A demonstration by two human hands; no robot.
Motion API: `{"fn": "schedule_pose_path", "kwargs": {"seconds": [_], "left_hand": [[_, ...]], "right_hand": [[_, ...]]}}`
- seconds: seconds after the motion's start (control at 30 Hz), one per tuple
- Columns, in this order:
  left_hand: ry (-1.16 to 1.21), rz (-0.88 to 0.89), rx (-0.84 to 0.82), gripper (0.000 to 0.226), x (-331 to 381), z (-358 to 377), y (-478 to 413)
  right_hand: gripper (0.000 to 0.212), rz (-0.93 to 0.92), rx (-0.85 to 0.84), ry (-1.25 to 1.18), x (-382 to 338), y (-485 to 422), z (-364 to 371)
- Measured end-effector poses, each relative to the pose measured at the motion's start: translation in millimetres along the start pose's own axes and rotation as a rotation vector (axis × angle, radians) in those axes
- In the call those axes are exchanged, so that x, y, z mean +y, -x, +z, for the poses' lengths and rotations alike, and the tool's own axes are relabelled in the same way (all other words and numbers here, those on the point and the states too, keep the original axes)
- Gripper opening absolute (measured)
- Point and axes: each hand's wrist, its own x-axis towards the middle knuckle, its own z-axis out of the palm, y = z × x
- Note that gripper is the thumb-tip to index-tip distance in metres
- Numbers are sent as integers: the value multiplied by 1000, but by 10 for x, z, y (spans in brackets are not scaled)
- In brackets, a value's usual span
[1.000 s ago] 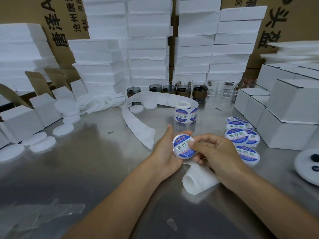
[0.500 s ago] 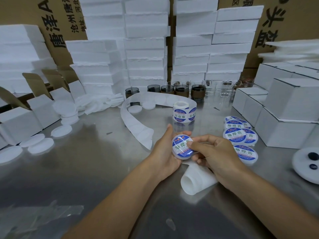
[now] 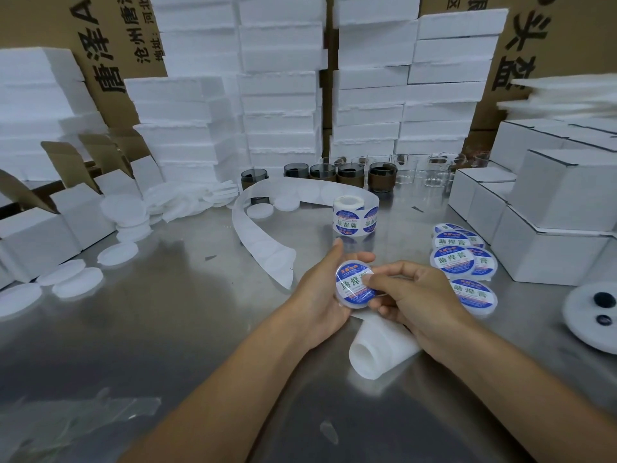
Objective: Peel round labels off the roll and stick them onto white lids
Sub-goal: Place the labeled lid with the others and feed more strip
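My right hand (image 3: 417, 295) hides the right rim of the labelled lid (image 3: 352, 285). My left hand (image 3: 317, 292) cups that lid above the bench (image 3: 167, 312). My curled right fingers seem to pinch its edge. The label roll (image 3: 355, 217) stands beyond.

label (image 3: 354, 285) blue/white, green txt | lid (image 3: 347, 304) white | table (image 3: 167, 312) grey

Single head-worn, wide-angle view, facing forward and down over the steel table (image 3: 150, 329). Close range: left hand (image 3: 317, 292) and right hand (image 3: 420, 295) hold the lid (image 3: 350, 287) near centre. Forearms enter from 6 o'clock. White stacks (image 3: 280, 95) stand at 12 o'clock.
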Motion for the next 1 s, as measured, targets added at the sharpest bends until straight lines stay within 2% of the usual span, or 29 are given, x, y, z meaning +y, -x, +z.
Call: {"fn": "schedule_pose_path", "kwargs": {"seconds": [0.33, 0.5, 0.57, 0.83, 1.0], "left_hand": [[9, -10, -14, 45, 11, 5, -12], [-71, 48, -14, 16, -13, -2, -32], [-69, 53, -23, 11, -22, -21, -40], [-102, 77, -57, 11, -36, -53, -54], [-101, 106, -42, 14, -52, -54, -69]], "right_hand": [[6, 15, -23, -48, -34, 47, 2], [7, 20, -30, -62, -57, 72, 2], [7, 19, -30, -57, -57, 77, 0], [5, -20, 12, -27, -30, 57, 22], [5, -171, 53, 117, -18, 64, 29]]}}
